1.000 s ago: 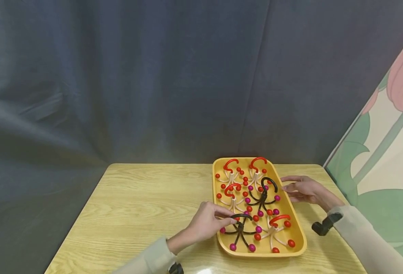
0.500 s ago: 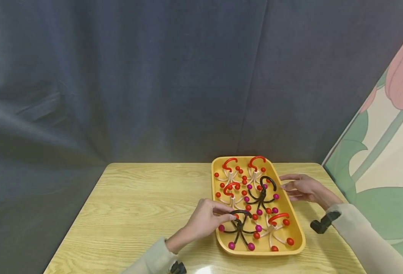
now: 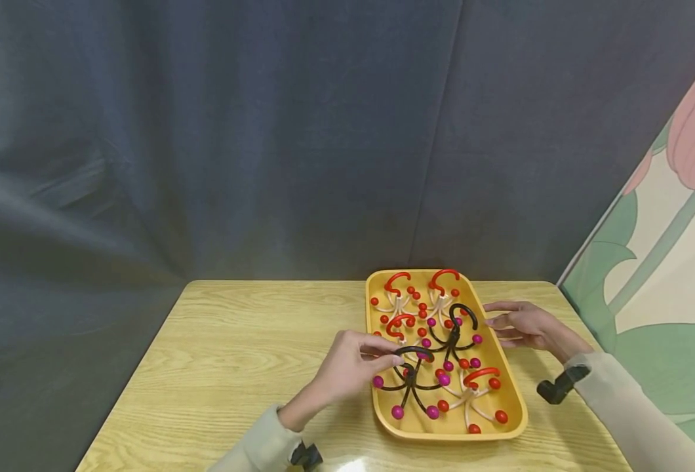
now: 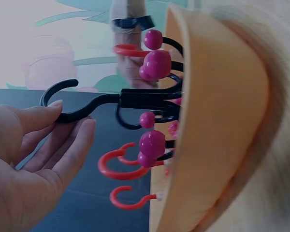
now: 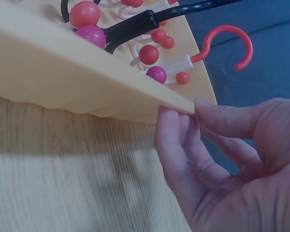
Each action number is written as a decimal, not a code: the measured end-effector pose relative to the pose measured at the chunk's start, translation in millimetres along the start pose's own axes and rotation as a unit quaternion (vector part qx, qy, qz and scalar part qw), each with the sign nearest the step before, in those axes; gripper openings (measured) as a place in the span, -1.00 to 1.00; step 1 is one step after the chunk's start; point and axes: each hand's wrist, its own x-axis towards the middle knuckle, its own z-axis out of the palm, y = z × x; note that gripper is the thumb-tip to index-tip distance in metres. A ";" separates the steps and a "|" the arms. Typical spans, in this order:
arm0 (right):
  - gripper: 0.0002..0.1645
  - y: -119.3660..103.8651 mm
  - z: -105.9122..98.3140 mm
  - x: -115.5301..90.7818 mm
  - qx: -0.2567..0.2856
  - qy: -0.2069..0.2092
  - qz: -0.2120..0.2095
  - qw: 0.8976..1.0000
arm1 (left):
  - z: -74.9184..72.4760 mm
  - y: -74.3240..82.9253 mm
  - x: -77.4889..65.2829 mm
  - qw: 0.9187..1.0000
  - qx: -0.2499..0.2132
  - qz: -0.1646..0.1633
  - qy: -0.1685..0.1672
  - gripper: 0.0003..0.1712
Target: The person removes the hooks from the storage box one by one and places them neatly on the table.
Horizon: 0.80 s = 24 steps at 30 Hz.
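Observation:
My left hand (image 3: 350, 364) pinches the curved top of a black multi-arm hanging hook (image 3: 410, 375) between thumb and fingers. Magenta balls tip its spread arms. In the left wrist view this black hook (image 4: 135, 98) sticks up past the tray's rim, its lower arms partly hidden by the wall. At the right side of the yellow tray (image 3: 515, 393), my right hand (image 3: 524, 326) pinches the rim, thumb on top and fingers beneath, as the right wrist view shows for the hand (image 5: 232, 159). Another black hook (image 3: 454, 335) stands in the tray.
Several white hooks with red tops stand in the tray, one red-topped hook (image 3: 471, 392) at front right. Wooden table (image 3: 235, 354) extends to the left. A dark curtain (image 3: 294, 164) hangs behind, and a flower-painted panel (image 3: 654, 295) borders the right.
My left hand has risen slightly, lifting the front black hook up and a little left. My right hand stays on the tray's rim, and the tray keeps its place.

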 end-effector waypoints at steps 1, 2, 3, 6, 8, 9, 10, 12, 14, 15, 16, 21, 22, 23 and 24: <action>-0.22 0.1 0.0 -0.2 0.001 0.000 -0.001 1.000 | -1.9 2.2 0.0 1.000 -0.003 0.001 0.002 -0.80; -0.22 0.3 0.0 -0.3 0.001 0.000 -0.001 1.000 | -3.9 4.1 0.0 1.000 -0.004 0.001 0.004 -0.80; -0.22 0.5 0.0 -0.4 0.001 -0.001 -0.002 1.000 | -6.1 6.2 -0.2 1.000 -0.006 0.002 0.006 -0.80; -0.22 0.6 0.3 -1.1 0.002 -0.001 -0.003 1.000 | -13.7 11.9 -1.1 1.000 -0.013 0.003 0.011 -0.79; -0.22 0.7 0.2 -1.4 0.000 -0.001 -0.003 1.000 | -18.8 14.2 -1.5 1.000 -0.016 0.009 0.017 -0.78; -0.22 0.7 0.1 -1.5 0.002 -0.001 -0.002 1.000 | -21.4 15.4 -1.8 1.000 -0.019 0.010 0.019 -0.77; -0.22 0.4 0.0 -1.3 0.003 -0.001 -0.002 1.000 | -24.3 16.1 -1.7 0.999 -0.020 0.011 0.023 -0.77; -0.21 -0.1 -0.6 -1.1 0.005 0.000 0.000 1.000 | -30.0 17.5 -1.9 0.999 -0.023 0.011 0.032 -0.78; -0.21 -0.8 -1.1 -1.0 0.008 0.001 0.002 1.000 | -35.8 18.6 -2.3 0.999 -0.024 0.013 0.041 -0.77; -0.21 -1.2 -1.2 -1.2 0.010 0.001 0.003 1.000 | -38.7 19.0 -2.6 0.999 -0.024 0.014 0.045 -0.77; -0.21 -1.5 -1.3 -1.3 0.012 0.002 0.003 1.000 | -41.7 19.5 -2.9 0.998 -0.023 0.016 0.050 -0.77; -0.23 -1.3 -1.1 -2.5 0.023 0.001 0.007 1.000 | -57.3 18.0 -5.8 0.997 -0.036 0.023 0.062 -0.74; -0.23 -0.8 -1.1 -2.4 0.025 0.001 0.008 1.000 | -60.4 17.1 -6.6 0.997 -0.036 0.022 0.066 -0.74; -0.24 -0.3 -1.2 -2.4 0.026 -0.002 0.007 1.000 | -63.5 15.9 -7.0 0.997 -0.036 0.023 0.071 -0.74; -0.24 0.0 -0.9 -2.5 0.028 0.000 0.008 1.000 | -66.6 14.7 -7.4 0.996 -0.033 0.024 0.076 -0.74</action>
